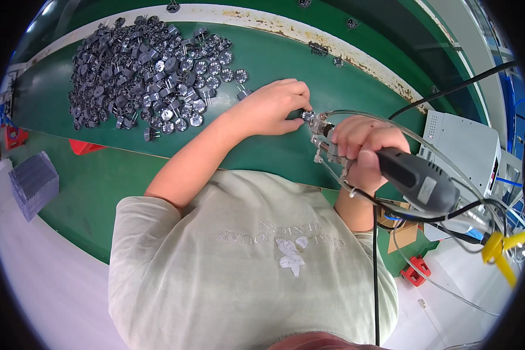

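Note:
Between the thumb and fingertips of my left hand [274, 108] is a small black round part [307, 116] with a shiny face. The fingers are closed on it just above the green work surface [256, 156]. My right hand [367, 146] is wrapped round a dark grey electric screwdriver [417, 178], whose metal front end [322, 131] carries clear tubes and small fittings. This tip meets the part in my left hand, or nearly so; actual contact cannot be made out. One loose part with metal pins [242, 92] lies beside my left wrist.
A large heap of similar black parts [140, 76] covers the surface at the left. Beyond it runs a worn white rail [262, 18], with a few parts past it on the green belt. At the right are a white box-shaped machine [464, 140], hanging cables and a yellow tie [499, 251].

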The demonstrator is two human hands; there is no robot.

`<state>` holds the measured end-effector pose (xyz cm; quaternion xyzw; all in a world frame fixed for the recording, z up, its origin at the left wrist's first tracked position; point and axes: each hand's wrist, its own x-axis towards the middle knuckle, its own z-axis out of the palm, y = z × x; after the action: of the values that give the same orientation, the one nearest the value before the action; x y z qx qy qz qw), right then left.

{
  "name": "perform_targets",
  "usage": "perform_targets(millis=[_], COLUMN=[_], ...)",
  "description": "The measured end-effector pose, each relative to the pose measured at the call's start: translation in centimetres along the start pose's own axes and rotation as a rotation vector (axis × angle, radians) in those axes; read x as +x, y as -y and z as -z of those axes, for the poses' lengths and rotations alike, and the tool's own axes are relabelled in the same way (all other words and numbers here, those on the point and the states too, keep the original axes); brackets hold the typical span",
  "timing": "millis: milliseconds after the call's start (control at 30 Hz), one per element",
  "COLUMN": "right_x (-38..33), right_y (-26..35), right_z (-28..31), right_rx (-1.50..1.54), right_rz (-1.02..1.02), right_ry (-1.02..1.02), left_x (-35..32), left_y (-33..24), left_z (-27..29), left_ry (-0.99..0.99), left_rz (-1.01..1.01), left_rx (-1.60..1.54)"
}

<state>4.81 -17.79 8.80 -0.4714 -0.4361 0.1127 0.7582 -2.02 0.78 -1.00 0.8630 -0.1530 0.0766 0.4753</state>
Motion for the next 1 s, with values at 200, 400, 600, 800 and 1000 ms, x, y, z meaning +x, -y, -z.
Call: perform_targets(millis=[200,400,600,800,1000], right_x=[0.9,1.0,0.8,-1.4,-2.6], right_y=[0.7,3.6,3.8,2.8,2.4], right_z=[-0.6,0.3,1.4,1.7,2.9], right_rx=[-0.157,0.028,0.023,0.029,-0.05], right_rz=[-0.061,0.097,0.127,0.094,0.083], right_ry=[0.072,-0.111,-0.212,-0.201,-0.288], left_x=[0.7,1.3,11.0,13.2,12.0], left_y=[-0.3,-2.2,5.0,12.2,9.3], left_z=[0.3,1.7,8.2,8.8,7.5], left_ry=[0.047,0.068,-0.268,-0.364,-0.343], left_rz=[-0.033,0.037,0.196,0.429,0.468], left_rx=[0.027,0.128,0.621,0.638,0.461])
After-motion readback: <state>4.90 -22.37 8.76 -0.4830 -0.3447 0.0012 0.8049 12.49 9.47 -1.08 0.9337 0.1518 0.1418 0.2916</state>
